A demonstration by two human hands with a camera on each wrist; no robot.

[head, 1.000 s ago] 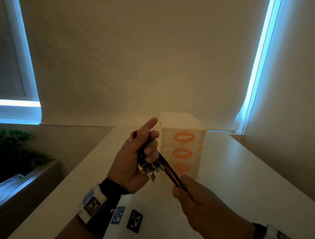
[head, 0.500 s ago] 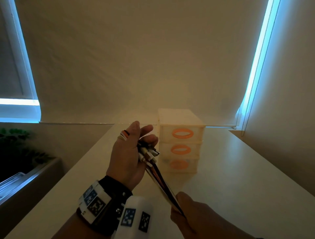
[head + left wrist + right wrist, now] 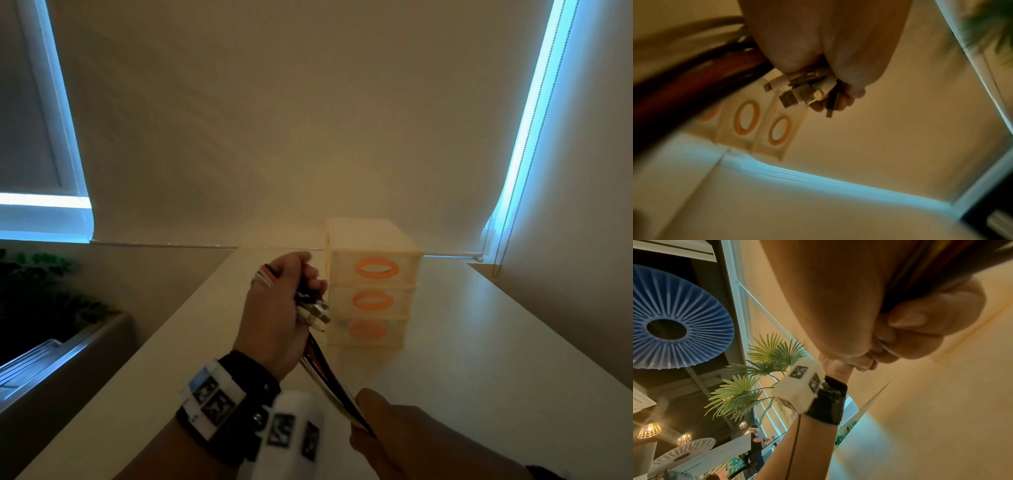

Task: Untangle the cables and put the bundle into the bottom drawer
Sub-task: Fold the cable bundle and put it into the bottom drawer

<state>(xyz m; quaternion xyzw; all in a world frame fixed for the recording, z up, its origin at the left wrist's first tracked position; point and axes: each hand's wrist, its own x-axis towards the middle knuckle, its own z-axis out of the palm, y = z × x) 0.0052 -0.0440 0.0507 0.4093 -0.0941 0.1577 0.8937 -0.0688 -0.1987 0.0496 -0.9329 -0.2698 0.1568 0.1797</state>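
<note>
A bundle of cables, black, red and white, runs taut between both hands above the table. My left hand grips the end with the plugs; its fingers curl round them, and in the left wrist view several USB plugs stick out below the fist. My right hand holds the lower end of the bundle near the bottom of the head view; the right wrist view shows the cables running through its curled fingers. The small cream drawer unit with three orange ring handles stands just behind; its bottom drawer looks closed.
The cream table stretches back to a drawn roller blind. A bead cord hangs at the right by the wall. The table's left edge drops toward a ledge and a dark plant.
My left hand has turned its back toward the camera and shifted right, closer to the drawers. The right hand has pulled lower and nearer, stretching the bundle.
</note>
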